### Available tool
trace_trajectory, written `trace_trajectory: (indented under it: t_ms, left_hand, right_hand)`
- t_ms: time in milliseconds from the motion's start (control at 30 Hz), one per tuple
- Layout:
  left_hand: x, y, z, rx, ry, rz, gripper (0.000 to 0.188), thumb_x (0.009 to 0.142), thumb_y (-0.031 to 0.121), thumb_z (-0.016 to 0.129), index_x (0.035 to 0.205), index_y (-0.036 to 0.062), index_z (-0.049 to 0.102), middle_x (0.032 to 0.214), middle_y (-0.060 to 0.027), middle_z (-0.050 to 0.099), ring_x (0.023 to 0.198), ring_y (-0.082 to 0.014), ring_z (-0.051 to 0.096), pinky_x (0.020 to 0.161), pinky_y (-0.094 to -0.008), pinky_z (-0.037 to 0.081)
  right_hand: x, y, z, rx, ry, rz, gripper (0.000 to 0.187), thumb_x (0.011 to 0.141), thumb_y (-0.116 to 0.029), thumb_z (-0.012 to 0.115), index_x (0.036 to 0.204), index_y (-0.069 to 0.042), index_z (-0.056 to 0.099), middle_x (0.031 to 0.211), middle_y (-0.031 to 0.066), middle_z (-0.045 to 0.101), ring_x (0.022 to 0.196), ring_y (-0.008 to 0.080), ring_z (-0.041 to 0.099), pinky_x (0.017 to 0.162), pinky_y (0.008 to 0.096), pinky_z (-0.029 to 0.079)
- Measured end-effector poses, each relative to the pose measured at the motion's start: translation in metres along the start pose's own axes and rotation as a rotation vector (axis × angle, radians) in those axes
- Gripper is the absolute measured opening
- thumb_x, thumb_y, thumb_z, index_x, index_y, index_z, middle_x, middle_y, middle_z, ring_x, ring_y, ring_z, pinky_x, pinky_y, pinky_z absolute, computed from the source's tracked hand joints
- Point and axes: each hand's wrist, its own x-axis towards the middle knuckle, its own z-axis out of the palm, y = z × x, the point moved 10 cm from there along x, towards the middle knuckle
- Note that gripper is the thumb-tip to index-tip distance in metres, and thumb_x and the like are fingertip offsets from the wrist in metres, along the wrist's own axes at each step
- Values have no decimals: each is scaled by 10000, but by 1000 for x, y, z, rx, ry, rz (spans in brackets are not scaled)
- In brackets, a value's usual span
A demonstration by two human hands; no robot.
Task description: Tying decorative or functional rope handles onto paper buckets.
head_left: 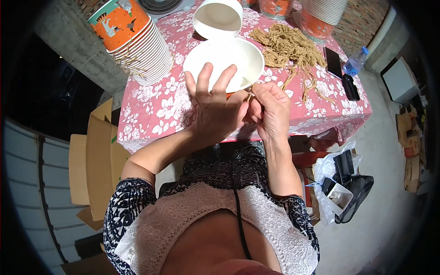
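A white-lined paper bucket [251,59] with some orange on its outside sits tilted at the table's near side, its mouth turned up toward me. My left hand [213,107] lies across its near side with three fingers spread over the mouth. Its index finger and thumb come together on a thin tan string at the rim. Close beside it, my right hand [271,106] pinches the same string [249,95] at the bucket's edge. Most of the string is hidden between the fingertips.
Another white bucket [217,20] lies behind. Stacked orange buckets [142,55] with strings stand left; more stacks [323,16] stand far right. Near them are a tan string pile [293,43], phone [333,63], black case [350,87] and bottle [356,62]. Cardboard [98,156] stands left of the table.
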Motion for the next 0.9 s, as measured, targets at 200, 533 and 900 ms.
trace_trajectory:
  t_ms: [200,533,900]
  left_hand:
    - [2,1,2,-56,-53,44,284,741,136,723,978,172,570,1369,-192,432,1321,-454,202,984,-744,124]
    - [10,-7,-6,-173,-117,-18,130,751,120,676,789,181,568,1296,-154,479,1303,-459,266,1001,-728,138]
    - [3,-7,-6,-229,-102,-20,217,721,48,666,895,133,569,1239,-177,511,1300,-464,258,1040,-638,142]
  right_hand:
    - [-1,2,2,-19,9,-9,172,943,-105,599,791,-25,590,499,17,519,357,54,373,348,204,268]
    - [-9,-12,-10,-354,98,-131,343,1033,-278,448,845,-28,591,692,19,628,477,20,424,428,181,329]
    - [-10,-9,-1,-398,-3,-159,184,1011,-163,485,968,-12,580,651,-3,582,514,37,474,464,183,353]
